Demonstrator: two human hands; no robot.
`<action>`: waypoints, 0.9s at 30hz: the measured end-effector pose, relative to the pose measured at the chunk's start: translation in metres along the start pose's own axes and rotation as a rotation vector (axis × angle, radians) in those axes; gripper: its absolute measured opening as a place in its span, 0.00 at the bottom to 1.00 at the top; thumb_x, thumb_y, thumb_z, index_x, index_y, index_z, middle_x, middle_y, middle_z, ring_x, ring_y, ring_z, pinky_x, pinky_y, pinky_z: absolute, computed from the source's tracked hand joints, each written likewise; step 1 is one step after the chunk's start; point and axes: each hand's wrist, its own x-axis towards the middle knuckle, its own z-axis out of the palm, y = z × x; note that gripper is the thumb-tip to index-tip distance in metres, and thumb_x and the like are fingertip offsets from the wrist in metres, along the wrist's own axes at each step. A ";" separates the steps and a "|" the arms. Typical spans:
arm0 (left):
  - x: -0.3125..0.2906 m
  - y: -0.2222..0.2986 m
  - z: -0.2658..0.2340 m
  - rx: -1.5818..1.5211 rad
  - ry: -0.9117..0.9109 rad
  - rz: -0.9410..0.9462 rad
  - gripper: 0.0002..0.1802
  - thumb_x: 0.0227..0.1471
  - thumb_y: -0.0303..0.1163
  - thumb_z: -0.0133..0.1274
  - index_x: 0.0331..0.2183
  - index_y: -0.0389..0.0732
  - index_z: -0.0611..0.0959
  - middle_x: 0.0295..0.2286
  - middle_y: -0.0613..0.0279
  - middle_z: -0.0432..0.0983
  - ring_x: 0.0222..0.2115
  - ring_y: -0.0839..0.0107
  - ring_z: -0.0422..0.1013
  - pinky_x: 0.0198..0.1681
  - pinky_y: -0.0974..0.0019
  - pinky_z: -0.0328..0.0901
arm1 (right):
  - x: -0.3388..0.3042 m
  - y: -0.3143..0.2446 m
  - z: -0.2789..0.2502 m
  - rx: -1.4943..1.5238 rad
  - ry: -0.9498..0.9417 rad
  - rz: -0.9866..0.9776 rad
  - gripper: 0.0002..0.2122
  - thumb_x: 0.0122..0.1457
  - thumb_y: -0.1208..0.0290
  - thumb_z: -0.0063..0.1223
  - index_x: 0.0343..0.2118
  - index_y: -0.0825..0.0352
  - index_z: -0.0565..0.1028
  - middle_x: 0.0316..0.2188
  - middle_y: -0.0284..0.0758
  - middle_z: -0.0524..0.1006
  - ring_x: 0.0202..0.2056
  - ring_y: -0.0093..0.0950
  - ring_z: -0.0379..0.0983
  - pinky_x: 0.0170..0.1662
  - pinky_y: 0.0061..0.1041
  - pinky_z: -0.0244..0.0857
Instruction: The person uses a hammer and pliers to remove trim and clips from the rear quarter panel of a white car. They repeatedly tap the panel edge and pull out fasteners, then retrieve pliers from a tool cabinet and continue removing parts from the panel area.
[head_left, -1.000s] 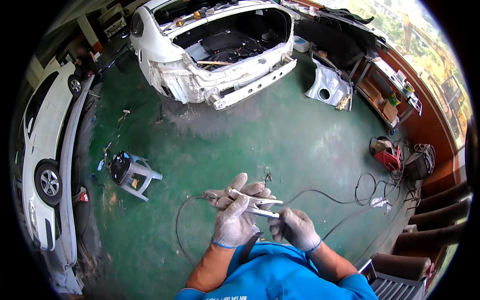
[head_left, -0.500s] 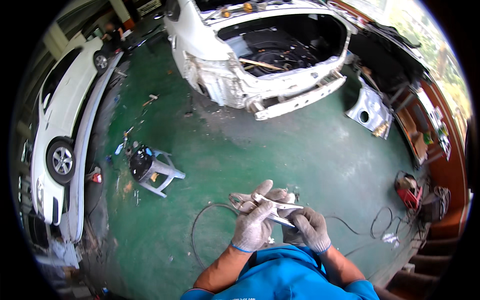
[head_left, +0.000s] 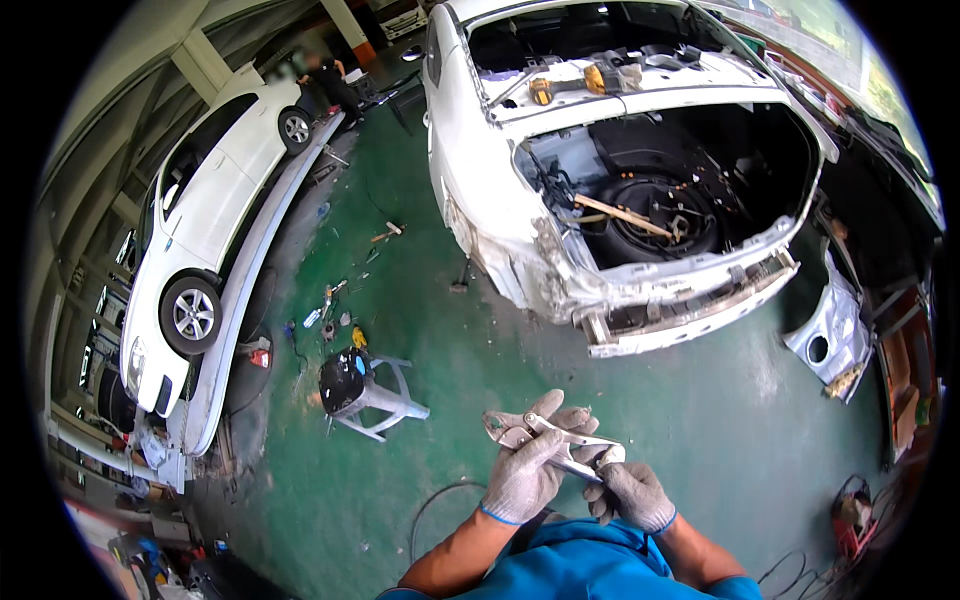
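Observation:
My left hand [head_left: 528, 478], in a pale work glove, is wrapped round a pair of silver locking pliers [head_left: 588, 439] in front of my waist. The jaw end points left, beyond my left fingers, and the two handles reach to the right. At the handle ends, my gloved right hand [head_left: 638, 494] is closed with its fingertips on the pliers. Part of the lower handle is hidden by the gloves.
Ahead stands a white car [head_left: 480, 180] with its rear stripped, power drills [head_left: 543, 92] on its rear deck. A stool [head_left: 378, 405] and scattered tools are on the green floor. Another white car [head_left: 215, 200] is at left, with a person [head_left: 330, 85] behind. A silver panel [head_left: 835, 315] leans right.
The view has tilted up and turned left, so both cars sit further right and lower. Both hands stay on the locking pliers; the right fingers have shifted slightly at the handle ends.

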 end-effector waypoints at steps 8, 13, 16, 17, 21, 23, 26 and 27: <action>0.111 0.032 0.027 0.259 0.104 0.064 0.30 0.66 0.23 0.51 0.67 0.34 0.65 0.52 0.43 0.78 0.54 0.51 0.76 0.56 0.45 0.74 | 0.105 -0.117 -0.066 -0.437 0.041 -0.505 0.28 0.68 0.56 0.60 0.62 0.73 0.72 0.47 0.43 0.80 0.47 0.29 0.78 0.53 0.30 0.72; 0.167 0.049 0.017 0.398 0.222 0.129 0.26 0.66 0.27 0.54 0.61 0.27 0.70 0.41 0.48 0.81 0.41 0.62 0.78 0.45 0.58 0.75 | 0.154 -0.176 -0.040 -0.894 -0.139 -0.440 0.34 0.64 0.49 0.63 0.66 0.69 0.70 0.53 0.48 0.79 0.52 0.42 0.80 0.57 0.36 0.73; 0.212 0.062 0.005 0.308 0.217 0.148 0.23 0.65 0.26 0.56 0.58 0.27 0.73 0.35 0.55 0.79 0.34 0.68 0.76 0.40 0.63 0.73 | 0.182 -0.179 -0.023 -0.970 -0.051 -0.414 0.39 0.63 0.47 0.64 0.69 0.69 0.65 0.52 0.51 0.80 0.52 0.43 0.81 0.55 0.37 0.74; 0.227 0.069 0.001 0.313 0.225 0.141 0.23 0.65 0.26 0.56 0.58 0.27 0.73 0.34 0.56 0.79 0.33 0.69 0.75 0.40 0.64 0.72 | 0.192 -0.182 -0.017 -0.982 0.001 -0.399 0.40 0.63 0.47 0.64 0.69 0.69 0.64 0.51 0.51 0.80 0.52 0.44 0.81 0.55 0.37 0.74; 0.281 0.116 -0.001 0.296 0.152 0.098 0.22 0.64 0.25 0.56 0.57 0.26 0.75 0.30 0.57 0.79 0.32 0.69 0.75 0.40 0.62 0.72 | 0.245 -0.206 -0.008 -0.807 0.102 -0.496 0.32 0.66 0.58 0.62 0.67 0.71 0.66 0.50 0.49 0.81 0.48 0.37 0.82 0.53 0.33 0.75; 0.315 0.136 -0.007 0.284 0.045 0.066 0.23 0.64 0.27 0.57 0.56 0.27 0.75 0.33 0.55 0.80 0.34 0.67 0.77 0.43 0.61 0.74 | 0.275 -0.206 -0.018 -0.525 0.109 -0.518 0.27 0.68 0.64 0.61 0.66 0.71 0.69 0.49 0.47 0.82 0.46 0.32 0.82 0.51 0.31 0.75; 0.354 0.171 -0.001 0.286 -0.051 -0.005 0.25 0.62 0.27 0.59 0.57 0.27 0.75 0.37 0.53 0.82 0.39 0.64 0.79 0.50 0.59 0.74 | 0.296 -0.253 0.002 -0.626 0.265 -0.462 0.16 0.70 0.71 0.57 0.57 0.72 0.78 0.43 0.44 0.84 0.40 0.27 0.81 0.44 0.30 0.75; 0.366 0.183 -0.004 0.445 -0.092 0.000 0.27 0.61 0.28 0.60 0.58 0.27 0.74 0.40 0.54 0.82 0.42 0.66 0.78 0.50 0.60 0.74 | 0.303 -0.261 0.006 -0.652 0.312 -0.467 0.15 0.70 0.70 0.57 0.55 0.72 0.79 0.42 0.44 0.84 0.38 0.27 0.82 0.43 0.30 0.76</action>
